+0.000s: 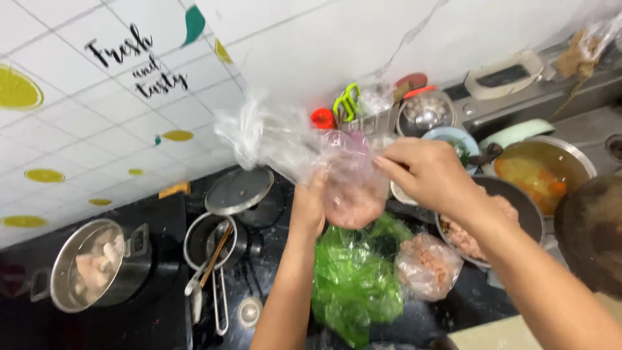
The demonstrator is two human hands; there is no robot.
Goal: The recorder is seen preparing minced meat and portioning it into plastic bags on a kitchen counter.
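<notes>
left hand: raised over the desk, fingers curled up against the underside of the clear plastic bag, gripping it from below
right hand: fingers pressed together, pinching the bag's upper right edge
clear plastic bag: held in the air between both hands, above the dark desk; pinkish lump of meat inside at the bottom, loose crumpled plastic flaring up to the left
green bag: crumpled on the desk right under the held bag
second bag of minced meat: lies on the desk just beside the green bag, to its right, touching the dark pan
dark pan: under the right forearm, minced meat in it
steel pot: far left, pale meat pieces in water, well apart from the hands
small saucepan: chopsticks and a utensil resting in it, glass lid leaning behind it
soup pot: right, orange broth with chunks
background: tiled wall with lemon pattern, utensil holder with green scissors
</notes>
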